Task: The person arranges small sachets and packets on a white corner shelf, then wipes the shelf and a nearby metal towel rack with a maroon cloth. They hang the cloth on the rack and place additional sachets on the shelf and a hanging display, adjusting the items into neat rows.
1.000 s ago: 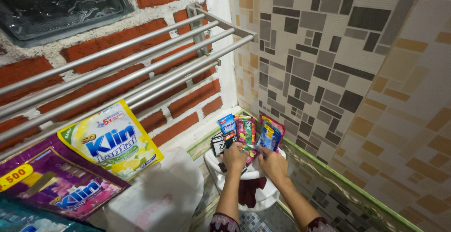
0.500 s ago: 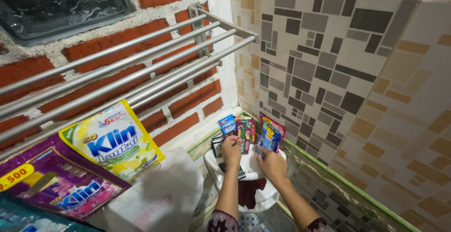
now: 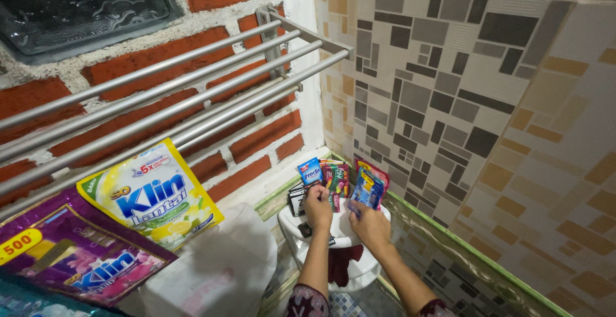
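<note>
We see the left hand (image 3: 318, 205) pinching the small sachets (image 3: 335, 179) standing in the white container (image 3: 301, 235); the right hand (image 3: 368, 222) grips the blue sachet (image 3: 365, 188) just beside them. Since a second ago the left hand has risen against the sachets. Left of the container lean two large detergent pouches (image 3: 154, 195); the sachets overlap too much to count.

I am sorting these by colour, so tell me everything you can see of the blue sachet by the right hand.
The blue sachet is a small flat packet of glossy film, mostly blue with yellow and red print. It stands roughly upright, leaning back toward the tiled wall, above the white container. The right hand touches its lower edge with the fingers. A red sachet shows just behind it. Its bottom is hidden.
</note>
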